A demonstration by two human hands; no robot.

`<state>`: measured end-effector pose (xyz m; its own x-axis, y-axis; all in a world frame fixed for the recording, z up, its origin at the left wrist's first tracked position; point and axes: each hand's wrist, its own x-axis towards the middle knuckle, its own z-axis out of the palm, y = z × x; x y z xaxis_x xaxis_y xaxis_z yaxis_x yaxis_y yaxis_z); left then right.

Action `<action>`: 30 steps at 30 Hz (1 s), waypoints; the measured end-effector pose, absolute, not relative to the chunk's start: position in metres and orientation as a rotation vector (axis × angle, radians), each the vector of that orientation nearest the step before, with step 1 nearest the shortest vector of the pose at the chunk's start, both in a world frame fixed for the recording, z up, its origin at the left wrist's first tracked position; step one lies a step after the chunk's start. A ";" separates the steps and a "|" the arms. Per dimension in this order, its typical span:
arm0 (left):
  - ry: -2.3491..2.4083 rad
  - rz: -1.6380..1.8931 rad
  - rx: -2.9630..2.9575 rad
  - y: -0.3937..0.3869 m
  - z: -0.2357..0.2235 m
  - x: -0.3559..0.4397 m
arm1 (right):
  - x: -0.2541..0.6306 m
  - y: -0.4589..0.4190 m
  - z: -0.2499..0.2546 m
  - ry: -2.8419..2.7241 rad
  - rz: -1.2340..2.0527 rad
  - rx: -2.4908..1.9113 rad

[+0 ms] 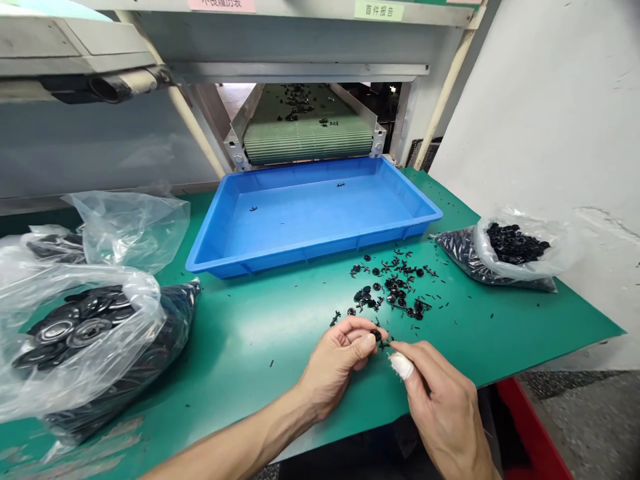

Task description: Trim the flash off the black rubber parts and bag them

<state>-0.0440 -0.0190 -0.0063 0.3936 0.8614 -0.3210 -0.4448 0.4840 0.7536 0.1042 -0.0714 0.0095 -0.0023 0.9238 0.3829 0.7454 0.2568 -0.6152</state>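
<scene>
My left hand [333, 363] is closed, with a small round black plastic part [377, 335] pinched between thumb and fingertips. My right hand [445, 400] meets it from the right, its thumb wrapped in white tape [401, 366]. Its thumb and forefinger close on a small branched black plastic piece [384, 345], right beside the round part; whether the two pieces touch is too small to tell. Just beyond the hands, a loose pile of small black plastic parts [395, 293], some round and some branched, lies on the green table [250, 333].
A blue tray [320, 250] with a few black bits stands below a green conveyor belt [310, 137] carrying more parts. At left, a plastic bag [150, 300] holds larger black discs [90, 330]. Another bag [515, 267] of small black pieces sits right. A red container [535, 427] is below the table edge.
</scene>
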 end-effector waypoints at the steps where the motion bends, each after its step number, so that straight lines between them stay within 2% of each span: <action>1: 0.771 0.914 0.606 -0.019 -0.006 -0.044 | 0.102 -0.072 0.010 -1.775 0.300 -1.534; 14: 0.757 0.969 0.479 -0.023 -0.005 -0.043 | 0.088 -0.065 -0.003 -1.685 0.367 -1.600; 23: 0.876 1.014 0.593 -0.023 -0.003 -0.043 | 0.070 -0.067 -0.012 -1.666 0.275 -1.641; 26: 0.861 1.009 0.570 -0.022 -0.003 -0.043 | 0.066 -0.061 -0.009 -1.615 0.430 -1.687; 30: 0.925 1.022 0.564 -0.019 -0.002 -0.046 | 0.074 -0.048 -0.001 -1.520 0.811 -1.736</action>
